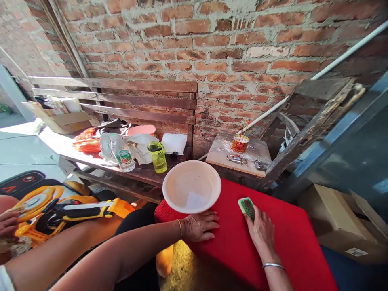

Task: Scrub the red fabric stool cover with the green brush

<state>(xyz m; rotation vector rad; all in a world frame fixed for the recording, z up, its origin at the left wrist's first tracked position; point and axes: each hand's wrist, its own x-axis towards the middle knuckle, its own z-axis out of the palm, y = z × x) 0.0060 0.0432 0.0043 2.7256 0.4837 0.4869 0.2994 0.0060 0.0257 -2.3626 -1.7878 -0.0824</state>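
Note:
My left hand [200, 226] lies flat on the red cloth [291, 238], palm down with the fingers apart, just in front of a white basin [191, 182]. A gold bracelet circles that wrist. In my right hand [263, 232], its wrist wearing a silver bangle, is a small green scrubbing brush [246, 206]. The fingers wrap its near end, and the bristles show at the far end, above the cloth. The basin stands upright at the cloth's left corner; a pale patch shows in its bottom, whether paper or reflected light I cannot tell.
Behind the basin, a wooden bench [142, 171] holds a green drinking bottle [157, 157], a clear plastic bottle [123, 153] and a small fan [106, 143]. A low stand bears a red cup [240, 143] and padlocks [235, 159]. At left, another person's hand [10, 222] touches a yellow toy [39, 206]. Right: a cardboard box [333, 218].

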